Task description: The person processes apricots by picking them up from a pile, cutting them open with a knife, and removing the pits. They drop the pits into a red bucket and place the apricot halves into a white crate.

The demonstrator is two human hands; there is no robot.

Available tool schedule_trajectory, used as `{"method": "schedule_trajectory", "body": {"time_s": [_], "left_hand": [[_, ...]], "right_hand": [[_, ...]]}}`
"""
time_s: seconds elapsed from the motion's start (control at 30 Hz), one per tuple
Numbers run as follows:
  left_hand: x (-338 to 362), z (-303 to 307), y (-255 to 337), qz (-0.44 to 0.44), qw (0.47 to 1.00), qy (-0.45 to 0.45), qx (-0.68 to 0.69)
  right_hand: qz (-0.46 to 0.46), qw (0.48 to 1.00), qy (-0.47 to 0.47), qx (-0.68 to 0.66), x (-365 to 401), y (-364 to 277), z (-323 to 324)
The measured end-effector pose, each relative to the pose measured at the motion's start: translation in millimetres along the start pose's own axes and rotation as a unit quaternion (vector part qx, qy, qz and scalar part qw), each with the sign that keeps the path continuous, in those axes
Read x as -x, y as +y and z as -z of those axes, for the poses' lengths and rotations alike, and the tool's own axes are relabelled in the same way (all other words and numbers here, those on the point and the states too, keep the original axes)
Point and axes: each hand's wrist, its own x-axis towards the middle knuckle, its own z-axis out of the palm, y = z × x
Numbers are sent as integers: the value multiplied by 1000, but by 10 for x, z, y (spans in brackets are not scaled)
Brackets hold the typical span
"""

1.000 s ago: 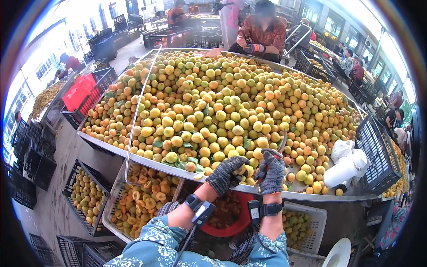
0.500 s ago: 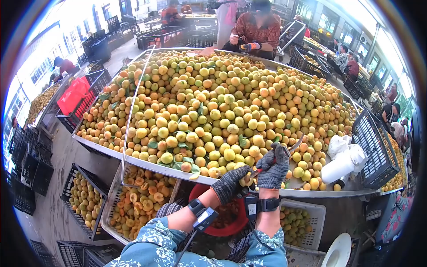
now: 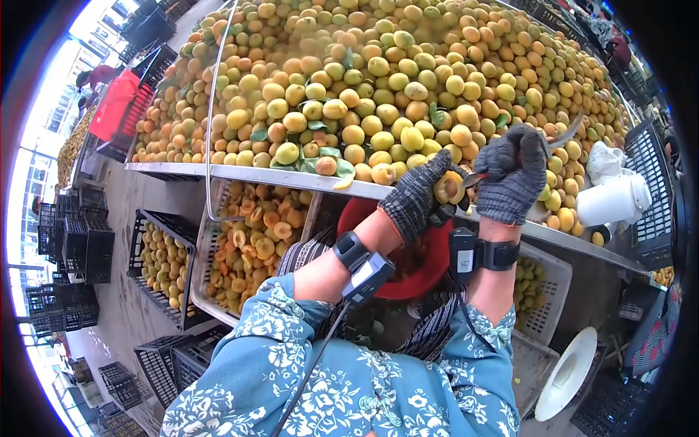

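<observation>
My left hand (image 3: 413, 195), in a dark grey knitted glove, is closed around an apricot (image 3: 448, 188) whose orange cut flesh faces up. My right hand (image 3: 510, 175), gloved alike, grips a curved knife (image 3: 564, 132). Its hooked metal end sticks out past the fingers at upper right, while a short tip at the other end meets the apricot. The handle is mostly hidden in the fist. Both hands are over the front edge of a metal-rimmed table (image 3: 291, 178) heaped with whole apricots (image 3: 378, 95).
Below the edge are a red basin (image 3: 419, 280), a pale crate (image 3: 200, 269) of halved apricots, a black crate (image 3: 186, 309) and another pale crate (image 3: 550, 298) of fruit. A white jug (image 3: 611, 200) lies on the table at right. A white hat (image 3: 568, 375) is lower right.
My view has tipped down, so the hands appear higher and further right. The apricot in my left hand now shows its cut flesh, with the knife's short tip against it.
</observation>
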Motion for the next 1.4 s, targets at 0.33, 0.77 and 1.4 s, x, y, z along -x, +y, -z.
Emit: {"method": "schedule_trajectory", "body": {"time_s": [0.33,0.77,1.4], "left_hand": [[-9,-52,-3,4,1000,-6,30],[-15,-147,2,-24,995,55,85],[-457,332,-346,-342,841,60,-415]], "right_hand": [[23,997,33,67,-8,36,-24],[66,980,52,178,1,155,-166],[-43,997,56,-45,-12,314,17]]}}
